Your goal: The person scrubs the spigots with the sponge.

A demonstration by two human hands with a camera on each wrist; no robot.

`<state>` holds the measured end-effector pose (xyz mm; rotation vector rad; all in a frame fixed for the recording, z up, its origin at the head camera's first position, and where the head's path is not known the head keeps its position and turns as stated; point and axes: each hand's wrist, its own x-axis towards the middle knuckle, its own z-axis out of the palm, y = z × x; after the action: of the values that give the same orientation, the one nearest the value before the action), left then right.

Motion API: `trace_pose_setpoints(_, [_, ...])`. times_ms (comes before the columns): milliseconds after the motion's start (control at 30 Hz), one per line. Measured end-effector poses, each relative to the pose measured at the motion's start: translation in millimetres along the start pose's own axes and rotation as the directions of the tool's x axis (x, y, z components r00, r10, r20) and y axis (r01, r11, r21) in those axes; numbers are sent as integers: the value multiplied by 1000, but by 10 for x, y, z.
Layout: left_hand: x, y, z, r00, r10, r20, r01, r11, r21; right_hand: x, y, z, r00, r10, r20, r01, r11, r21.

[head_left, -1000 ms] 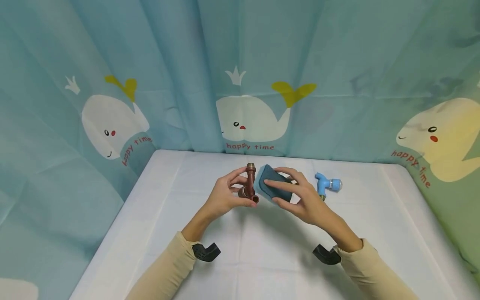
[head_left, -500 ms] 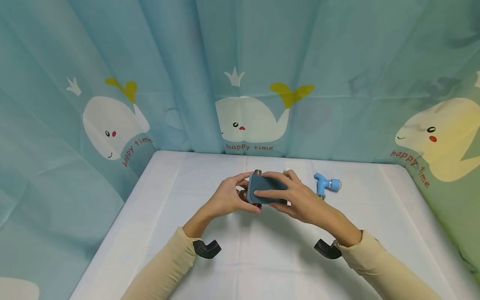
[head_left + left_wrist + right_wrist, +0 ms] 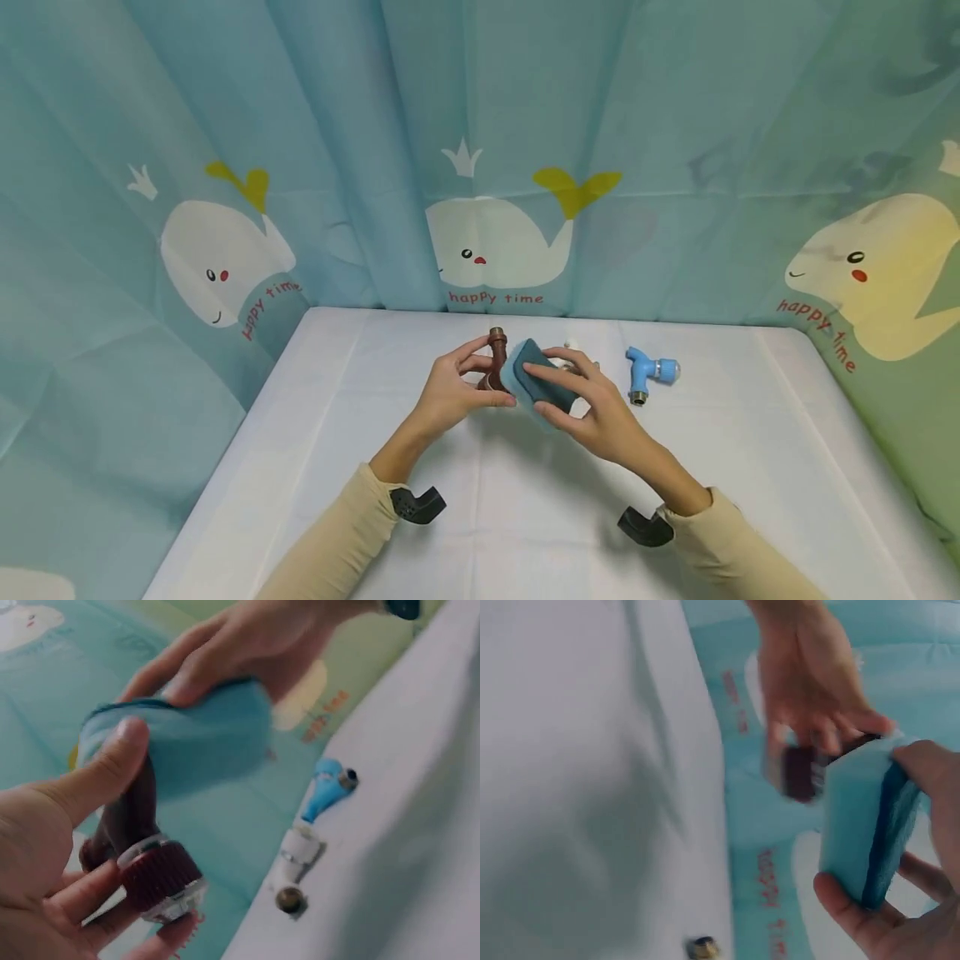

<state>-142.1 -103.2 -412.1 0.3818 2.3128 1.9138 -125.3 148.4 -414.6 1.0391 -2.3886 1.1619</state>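
My left hand grips a dark red faucet with a brass threaded end, held above the table. In the left wrist view its ribbed knob with a clear cap points down, near the fingers. My right hand pinches a two-layer blue sponge, pale on one face and dark on the other. The pale side of the sponge lies against the faucet and hides part of it. In the left wrist view the left thumb overlaps the sponge's near end.
A blue faucet lies on the white-covered table to the right. A white faucet lies beside it, mostly hidden behind the right hand in the head view. A light blue curtain with whale prints stands behind the table.
The sponge moved left across the faucet's front half a second ago, covering most of it. Now it is back to the right and tilted, and the faucet's upper part shows again.
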Motion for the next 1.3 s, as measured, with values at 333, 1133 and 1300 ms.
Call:
trace_pose_setpoints(333, [-34, 9, -15, 998, 5, 70, 19, 944, -330, -60, 55, 132, 982, 156, -107, -142, 982, 124])
trace_pose_setpoints(1133, [-76, -43, -39, 981, 136, 140, -42, 845, -533, 85, -51, 102, 969, 235, -77, -231, 971, 58])
trace_pose_setpoints(1300, [-88, -30, -46, 969, 175, 172, -73, 876, -477, 125, -70, 61, 965, 261, -19, -258, 961, 100])
